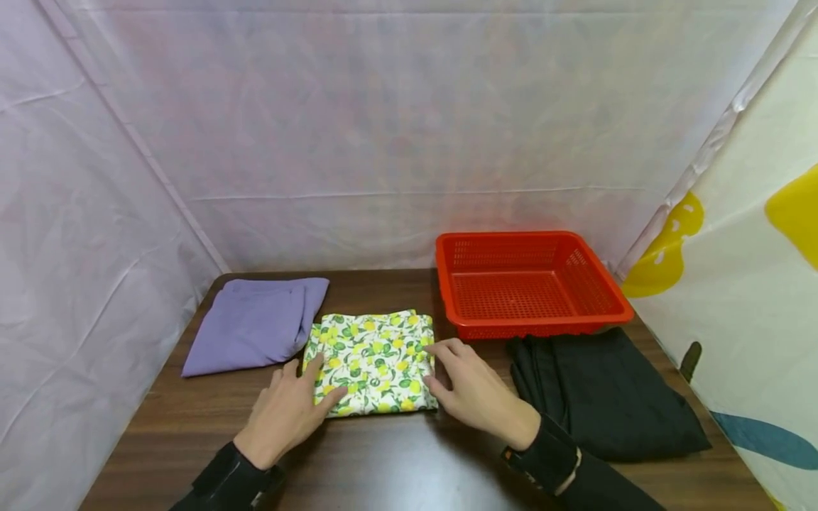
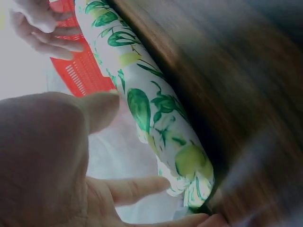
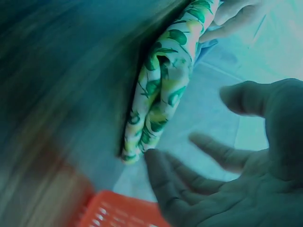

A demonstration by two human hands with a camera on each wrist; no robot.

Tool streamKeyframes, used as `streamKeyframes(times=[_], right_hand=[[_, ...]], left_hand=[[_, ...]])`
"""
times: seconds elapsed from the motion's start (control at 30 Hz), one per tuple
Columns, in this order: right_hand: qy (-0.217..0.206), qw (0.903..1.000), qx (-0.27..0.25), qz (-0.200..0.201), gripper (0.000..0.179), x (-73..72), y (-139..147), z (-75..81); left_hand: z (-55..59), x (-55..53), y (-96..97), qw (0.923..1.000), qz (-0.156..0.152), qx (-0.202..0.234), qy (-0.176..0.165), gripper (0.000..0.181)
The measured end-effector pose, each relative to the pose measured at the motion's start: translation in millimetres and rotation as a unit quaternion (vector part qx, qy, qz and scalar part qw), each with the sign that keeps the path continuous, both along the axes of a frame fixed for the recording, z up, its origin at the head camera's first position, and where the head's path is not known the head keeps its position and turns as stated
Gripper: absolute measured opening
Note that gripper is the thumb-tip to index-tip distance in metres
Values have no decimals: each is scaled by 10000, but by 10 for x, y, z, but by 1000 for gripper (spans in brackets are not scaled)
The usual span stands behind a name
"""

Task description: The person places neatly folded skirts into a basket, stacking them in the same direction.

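A folded cloth [image 1: 377,362] printed with lemons and green leaves lies on the brown table between both hands. At its left edge rests my left hand [image 1: 284,408], fingers spread and thumb over the near left part. In the left wrist view that cloth [image 2: 142,104] shows a thick rounded fold along its near side. My right hand [image 1: 476,387] is at the right edge, fingertips right at the fabric and the fingers loosely extended. From the right wrist, the folded layers of the cloth [image 3: 158,94] show at that end, with the right hand [image 3: 227,175] beside them.
A folded purple cloth [image 1: 255,323] lies at the back left of the table [image 1: 383,461]. The red plastic basket [image 1: 537,328] stands at the back right, with nothing in it. Folded black fabric [image 1: 613,397] lies in front of it, near the right forearm. White sheeting [image 1: 396,128] hangs behind.
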State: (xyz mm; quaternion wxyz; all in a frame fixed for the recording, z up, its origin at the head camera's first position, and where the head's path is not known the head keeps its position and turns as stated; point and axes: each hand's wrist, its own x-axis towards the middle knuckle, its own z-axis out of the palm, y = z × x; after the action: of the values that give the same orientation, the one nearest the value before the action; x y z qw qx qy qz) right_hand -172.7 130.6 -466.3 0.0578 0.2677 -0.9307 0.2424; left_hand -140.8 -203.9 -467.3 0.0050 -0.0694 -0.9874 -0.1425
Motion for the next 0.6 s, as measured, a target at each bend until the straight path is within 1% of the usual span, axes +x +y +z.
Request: streamKeyframes(times=[0.13, 0.3, 0.47, 0.6], right_hand=[[-736, 9970, -101, -228, 64, -81, -52, -36], [-1334, 9902, -245, -340, 71, -204, -75, -56], [-1744, 9828, -465, -387, 74, -333, -86, -51], [-1852, 9797, -575, -501, 78, -401, -91, -37]], left_hand=[[-13, -58, 42, 9999, -31, 112, 121, 81], [-15, -136, 97, 9994, -106, 244, 238, 76], [7, -208, 125, 9984, -199, 450, 293, 72], [35, -271, 148, 9977, -261, 599, 172, 71]])
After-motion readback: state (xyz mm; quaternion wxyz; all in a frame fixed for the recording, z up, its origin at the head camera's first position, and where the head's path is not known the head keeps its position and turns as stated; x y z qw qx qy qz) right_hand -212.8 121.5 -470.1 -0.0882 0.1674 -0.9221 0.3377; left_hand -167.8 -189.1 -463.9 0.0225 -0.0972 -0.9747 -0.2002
